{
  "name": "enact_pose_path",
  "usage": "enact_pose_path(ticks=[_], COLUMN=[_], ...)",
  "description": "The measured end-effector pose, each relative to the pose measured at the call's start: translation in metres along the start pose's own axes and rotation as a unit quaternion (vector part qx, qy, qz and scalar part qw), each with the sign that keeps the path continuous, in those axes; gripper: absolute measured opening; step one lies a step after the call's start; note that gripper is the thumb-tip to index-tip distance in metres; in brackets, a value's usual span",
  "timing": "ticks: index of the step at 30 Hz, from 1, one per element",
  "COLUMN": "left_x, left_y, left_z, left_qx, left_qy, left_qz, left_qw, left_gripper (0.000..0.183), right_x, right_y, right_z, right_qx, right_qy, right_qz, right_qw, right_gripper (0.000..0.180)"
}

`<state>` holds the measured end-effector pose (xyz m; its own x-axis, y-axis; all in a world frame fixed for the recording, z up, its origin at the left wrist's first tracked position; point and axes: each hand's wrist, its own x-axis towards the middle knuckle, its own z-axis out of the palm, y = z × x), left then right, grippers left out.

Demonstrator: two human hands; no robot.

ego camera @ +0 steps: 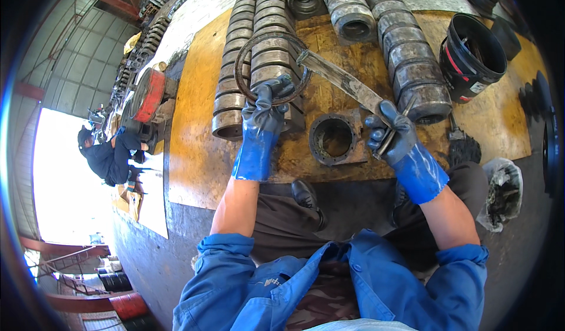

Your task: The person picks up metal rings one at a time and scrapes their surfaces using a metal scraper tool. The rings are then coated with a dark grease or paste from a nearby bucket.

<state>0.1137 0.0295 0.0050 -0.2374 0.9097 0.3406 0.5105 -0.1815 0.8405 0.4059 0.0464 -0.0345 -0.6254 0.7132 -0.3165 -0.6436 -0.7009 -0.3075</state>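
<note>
My left hand (266, 114), in a blue rubber glove, grips the lower edge of a thin, dark metal ring (240, 62). Held up in my gloved right hand (395, 130) is a long, flat, worn bar (342, 80) that slants up to the left. Its far end touches or overlaps the ring's right side. A slim metal rod (408, 107) with a pointed tip is also in the right hand, crossing the bar's near end. Between the hands, on the stained board, sits a metal housing (358, 130) with a round bore and small holes around its rim.
Rows of metal cylinders (234, 66) (410, 57) lie beyond my hands on the yellow board (190, 154). A black bucket (476, 75), a dirty brush (463, 148) and a plastic bag (503, 194) are at the right. Another person (110, 156) sits at the far left near a red drum-shaped part (150, 95).
</note>
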Motion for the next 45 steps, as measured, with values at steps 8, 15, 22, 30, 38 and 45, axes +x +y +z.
enact_pose_path(ticks=[8, 15, 22, 30, 38, 45], left_x=[-0.003, -0.004, -0.006, -0.006, -0.006, 0.007], left_y=[0.024, 0.026, 0.018, 0.012, -0.035, -0.003], left_z=[-0.007, -0.007, -0.014, 0.000, 0.016, 0.101], left_qx=[-0.292, -0.202, -0.236, -0.130, -0.311, -0.369], left_qy=[-0.051, -0.132, -0.200, -0.201, -0.216, -0.230], left_qz=[-0.247, -0.197, -0.215, -0.223, -0.331, -0.322], left_qw=[0.923, 0.950, 0.926, 0.945, 0.865, 0.841], left_gripper=[0.029, 0.029, 0.033, 0.026, 0.033, 0.029], right_x=[-0.001, -0.008, -0.009, -0.025, -0.047, -0.095], right_y=[-0.012, -0.016, -0.010, -0.009, -0.030, -0.086], right_z=[0.005, 0.006, 0.009, 0.020, 0.030, 0.019], right_qx=[-0.055, -0.092, -0.153, -0.284, -0.146, -0.036], right_qy=[0.051, -0.002, -0.018, -0.003, -0.068, -0.147], right_qz=[-0.020, -0.069, -0.095, -0.049, -0.076, -0.224], right_qw=[0.997, 0.993, 0.984, 0.958, 0.984, 0.963], right_gripper=[0.029, 0.038, 0.043, 0.038, 0.037, 0.042])
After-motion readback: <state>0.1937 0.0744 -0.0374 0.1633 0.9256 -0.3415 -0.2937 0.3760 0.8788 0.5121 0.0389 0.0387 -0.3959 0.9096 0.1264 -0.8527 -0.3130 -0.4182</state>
